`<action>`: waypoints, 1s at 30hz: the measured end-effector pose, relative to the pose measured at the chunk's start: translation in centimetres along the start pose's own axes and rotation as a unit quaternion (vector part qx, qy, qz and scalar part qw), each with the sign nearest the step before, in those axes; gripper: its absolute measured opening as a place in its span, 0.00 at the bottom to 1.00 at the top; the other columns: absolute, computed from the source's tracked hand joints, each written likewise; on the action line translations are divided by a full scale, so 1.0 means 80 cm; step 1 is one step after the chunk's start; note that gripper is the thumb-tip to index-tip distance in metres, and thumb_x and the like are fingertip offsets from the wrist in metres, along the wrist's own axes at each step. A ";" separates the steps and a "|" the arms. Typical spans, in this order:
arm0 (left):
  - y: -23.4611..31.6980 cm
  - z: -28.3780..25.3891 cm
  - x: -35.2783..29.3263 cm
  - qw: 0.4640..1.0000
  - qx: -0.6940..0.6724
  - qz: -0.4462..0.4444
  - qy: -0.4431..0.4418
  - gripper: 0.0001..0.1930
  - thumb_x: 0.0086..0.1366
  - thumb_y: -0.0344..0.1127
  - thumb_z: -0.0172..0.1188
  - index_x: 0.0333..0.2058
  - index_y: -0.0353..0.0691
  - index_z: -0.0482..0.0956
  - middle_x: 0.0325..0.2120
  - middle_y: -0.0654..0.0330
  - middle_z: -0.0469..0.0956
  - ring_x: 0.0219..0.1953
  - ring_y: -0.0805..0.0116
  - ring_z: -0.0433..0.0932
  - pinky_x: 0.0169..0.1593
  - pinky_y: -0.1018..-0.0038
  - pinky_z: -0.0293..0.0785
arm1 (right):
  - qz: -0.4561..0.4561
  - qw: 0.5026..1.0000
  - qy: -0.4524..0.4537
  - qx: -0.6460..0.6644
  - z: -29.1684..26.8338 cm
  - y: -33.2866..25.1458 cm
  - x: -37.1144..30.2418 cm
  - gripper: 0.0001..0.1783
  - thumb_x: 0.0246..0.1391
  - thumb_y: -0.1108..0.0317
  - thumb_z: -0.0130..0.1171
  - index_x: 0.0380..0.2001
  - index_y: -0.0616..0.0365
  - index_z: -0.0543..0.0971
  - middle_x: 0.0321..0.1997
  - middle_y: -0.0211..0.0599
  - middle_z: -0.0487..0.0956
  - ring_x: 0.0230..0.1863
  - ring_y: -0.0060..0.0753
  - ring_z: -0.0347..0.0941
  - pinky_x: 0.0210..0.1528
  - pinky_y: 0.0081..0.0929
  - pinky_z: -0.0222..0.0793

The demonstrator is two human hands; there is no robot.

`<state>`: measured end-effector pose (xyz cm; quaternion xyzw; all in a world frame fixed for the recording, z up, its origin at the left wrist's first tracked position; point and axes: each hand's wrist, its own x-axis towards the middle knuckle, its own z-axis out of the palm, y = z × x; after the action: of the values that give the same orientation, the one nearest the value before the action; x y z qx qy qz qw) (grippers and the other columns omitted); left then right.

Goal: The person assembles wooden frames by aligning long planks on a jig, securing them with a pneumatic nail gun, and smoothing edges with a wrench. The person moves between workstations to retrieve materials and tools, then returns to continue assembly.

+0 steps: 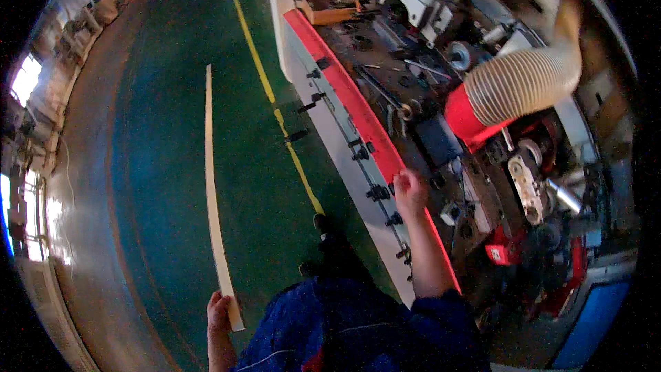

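Observation:
A long, narrow, pale strip, which looks like a wooden batten, stretches away from me over the green floor at the left. Near its close end my left hand is wrapped round it. At the machine's red front edge, my right hand is closed, with its fingers curled. Whether anything is inside those fingers is hidden from me. Just below that hand, black clamp knobs line the side of the machine.
To my right is a cluttered machine with a ribbed extraction hose, a red hood and metal parts. A wooden box stands on its far end. A yellow line runs along the floor. Windows are at the far left.

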<state>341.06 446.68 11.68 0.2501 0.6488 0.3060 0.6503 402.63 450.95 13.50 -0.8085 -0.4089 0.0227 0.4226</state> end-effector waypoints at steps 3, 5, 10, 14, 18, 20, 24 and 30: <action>0.039 0.024 -0.029 0.990 -0.124 0.045 -0.045 0.28 0.59 0.33 0.61 0.58 0.33 0.69 0.40 0.49 0.78 0.37 0.57 0.82 0.35 0.62 0.86 | 0.066 0.988 -0.032 -0.132 0.087 0.003 0.118 0.23 0.59 0.48 0.64 0.41 0.60 0.81 0.45 0.47 0.81 0.49 0.53 0.77 0.52 0.43 0.72; 0.068 0.039 -0.060 0.982 -0.172 0.066 -0.029 0.33 0.58 0.34 0.62 0.63 0.33 0.66 0.46 0.47 0.78 0.43 0.55 0.82 0.36 0.62 0.86 | 0.132 0.972 -0.162 -0.103 0.135 0.025 0.171 0.26 0.59 0.45 0.60 0.44 0.58 0.84 0.48 0.52 0.83 0.50 0.53 0.79 0.52 0.45 0.73; 0.086 0.070 -0.052 0.960 -0.255 0.040 -0.105 0.37 0.59 0.33 0.58 0.68 0.31 0.60 0.55 0.45 0.75 0.50 0.52 0.81 0.40 0.64 0.85 | 0.170 0.915 -0.184 -0.317 0.111 0.132 0.227 0.38 0.60 0.37 0.51 0.54 0.63 0.79 0.56 0.60 0.79 0.58 0.62 0.74 0.60 0.52 0.69; 0.110 0.085 -0.086 0.930 -0.346 0.060 -0.112 0.37 0.59 0.32 0.54 0.69 0.31 0.59 0.55 0.43 0.75 0.50 0.52 0.81 0.38 0.65 0.85 | 0.091 0.897 -0.213 -0.377 0.096 0.144 0.227 0.34 0.65 0.44 0.48 0.49 0.70 0.79 0.50 0.67 0.80 0.52 0.67 0.76 0.53 0.57 0.70; 0.115 0.084 -0.098 0.930 -0.358 0.038 -0.081 0.37 0.59 0.29 0.51 0.69 0.31 0.57 0.55 0.43 0.75 0.52 0.51 0.80 0.38 0.64 0.84 | 0.017 0.905 -0.202 -0.375 0.082 0.135 0.247 0.33 0.66 0.45 0.48 0.45 0.72 0.79 0.47 0.65 0.81 0.48 0.66 0.78 0.47 0.55 0.73; 0.118 0.075 -0.098 0.921 -0.376 0.038 -0.092 0.38 0.57 0.27 0.49 0.69 0.31 0.57 0.53 0.44 0.75 0.52 0.50 0.81 0.39 0.63 0.84 | 0.020 0.889 -0.240 -0.390 0.085 0.151 0.269 0.33 0.66 0.45 0.49 0.45 0.73 0.79 0.45 0.63 0.81 0.45 0.63 0.79 0.45 0.54 0.74; 0.121 0.060 -0.096 0.922 -0.377 0.022 -0.087 0.38 0.56 0.26 0.48 0.69 0.31 0.57 0.53 0.45 0.75 0.51 0.51 0.82 0.38 0.63 0.85 | 0.303 0.873 -0.279 0.263 0.064 0.137 0.259 0.20 0.63 0.51 0.60 0.43 0.58 0.82 0.41 0.38 0.84 0.39 0.36 0.80 0.39 0.36 0.76; 0.141 0.045 -0.102 0.957 -0.285 0.014 -0.044 0.41 0.54 0.31 0.57 0.68 0.33 0.59 0.54 0.45 0.76 0.50 0.50 0.82 0.38 0.64 0.85 | 0.382 0.710 -0.299 0.510 0.047 0.086 0.171 0.17 0.60 0.68 0.59 0.53 0.54 0.76 0.50 0.36 0.79 0.48 0.39 0.78 0.43 0.36 0.80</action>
<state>344.03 448.77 25.60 0.0767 0.5015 0.4764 0.7181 414.74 460.64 10.49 -0.5079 -0.0964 0.6278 0.5818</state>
